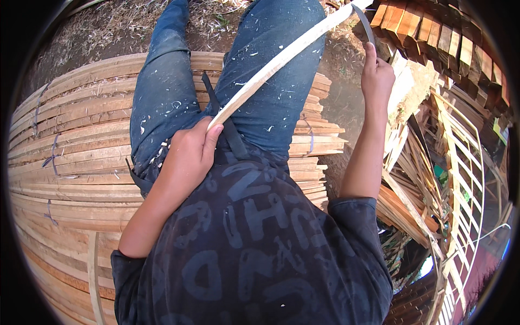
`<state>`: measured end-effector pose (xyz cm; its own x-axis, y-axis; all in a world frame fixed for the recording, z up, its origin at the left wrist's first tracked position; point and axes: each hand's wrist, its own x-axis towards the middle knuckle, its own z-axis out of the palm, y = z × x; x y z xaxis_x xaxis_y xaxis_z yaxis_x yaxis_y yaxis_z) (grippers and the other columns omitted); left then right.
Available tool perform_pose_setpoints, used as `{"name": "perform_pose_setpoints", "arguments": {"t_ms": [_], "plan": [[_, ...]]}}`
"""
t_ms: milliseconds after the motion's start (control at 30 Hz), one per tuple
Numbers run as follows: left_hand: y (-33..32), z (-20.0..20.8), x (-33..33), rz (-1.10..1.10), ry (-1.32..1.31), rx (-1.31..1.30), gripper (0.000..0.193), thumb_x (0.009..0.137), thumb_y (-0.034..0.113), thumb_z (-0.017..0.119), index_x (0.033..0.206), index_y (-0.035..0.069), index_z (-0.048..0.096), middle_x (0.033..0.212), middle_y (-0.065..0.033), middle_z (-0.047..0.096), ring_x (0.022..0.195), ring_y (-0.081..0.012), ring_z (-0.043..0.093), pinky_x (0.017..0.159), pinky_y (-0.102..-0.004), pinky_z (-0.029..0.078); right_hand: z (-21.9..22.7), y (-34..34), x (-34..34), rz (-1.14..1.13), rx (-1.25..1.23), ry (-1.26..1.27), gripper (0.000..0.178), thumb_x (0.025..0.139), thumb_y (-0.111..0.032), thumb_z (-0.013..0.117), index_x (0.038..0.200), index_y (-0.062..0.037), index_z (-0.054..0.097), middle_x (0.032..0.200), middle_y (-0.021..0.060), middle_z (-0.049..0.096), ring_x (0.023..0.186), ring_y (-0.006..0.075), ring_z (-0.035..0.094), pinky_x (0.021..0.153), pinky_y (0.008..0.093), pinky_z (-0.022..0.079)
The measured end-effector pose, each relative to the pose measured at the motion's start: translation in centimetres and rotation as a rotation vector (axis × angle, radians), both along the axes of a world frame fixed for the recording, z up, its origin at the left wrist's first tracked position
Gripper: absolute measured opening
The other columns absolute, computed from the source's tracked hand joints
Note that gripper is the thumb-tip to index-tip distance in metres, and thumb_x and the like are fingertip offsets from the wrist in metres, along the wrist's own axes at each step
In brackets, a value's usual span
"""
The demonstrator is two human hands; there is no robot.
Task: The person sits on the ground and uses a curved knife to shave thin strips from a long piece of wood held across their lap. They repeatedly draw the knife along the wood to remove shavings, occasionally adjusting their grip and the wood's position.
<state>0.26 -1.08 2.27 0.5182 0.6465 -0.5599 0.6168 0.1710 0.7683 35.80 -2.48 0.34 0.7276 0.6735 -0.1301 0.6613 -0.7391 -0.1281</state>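
A long pale wooden strip (284, 58) runs slantwise across my thighs, from my lap up to the far right. My left hand (188, 147) is closed around its near end, thumb lying along the wood. Out to the right, my right hand (377, 81) is closed on a knife, its handle hidden in the fist. The grey, curved knife blade (366, 26) reaches up to the strip's far end and appears to touch or overlap it there. A dark strap (230, 130) lies over my lap under the strip's near end.
Tied bundles of wooden strips (81, 146) lie beneath me and to the left. Stacked cut timber (433, 35) stands at the far right. A slatted wooden frame (467, 189) and loose offcuts (409, 179) are on the right. Shavings litter the ground (103, 38) ahead.
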Motion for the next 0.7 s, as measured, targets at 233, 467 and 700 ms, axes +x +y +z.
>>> {"name": "perform_pose_setpoints", "arguments": {"t_ms": [233,467,700], "plan": [[0.1,0.0,-0.3,-0.026,-0.02,-0.022,0.027,0.097,0.018,0.048,0.086,-0.006,0.054,0.059,-0.0236,0.051,0.056,-0.0427,0.053,0.051,-0.0422,0.04,0.6,-6.0,12.2,-0.282,-0.031,-0.099,0.071,0.088,-0.059,0.05,0.067,0.0063,0.065,0.058,0.0217,0.058,0.059,0.0315,0.059,0.061,0.0417,0.045],[0.6,0.1,0.1,-0.045,0.035,-0.074,0.027,0.097,0.018,0.049,0.086,-0.006,0.055,0.06,-0.0235,0.05,0.055,-0.0416,0.052,0.051,-0.0401,0.039,2.7,-2.7,-3.6,0.078,0.012,0.125,0.063,0.088,-0.055,0.055,0.065,0.0031,0.064,0.049,0.0177,0.051,0.048,0.0296,0.054,0.05,0.0404,0.042],[0.3,0.3,0.3,-0.036,0.072,-0.012,0.026,0.097,0.018,0.049,0.087,-0.006,0.055,0.059,-0.0236,0.048,0.05,-0.0392,0.048,0.049,-0.0392,0.038,0.5,-0.5,-2.6,0.277,-0.01,-0.013,0.066,0.085,-0.062,0.052,0.068,-0.0002,0.066,0.056,0.017,0.06,0.058,0.0365,0.062,0.056,0.043,0.05]]}}
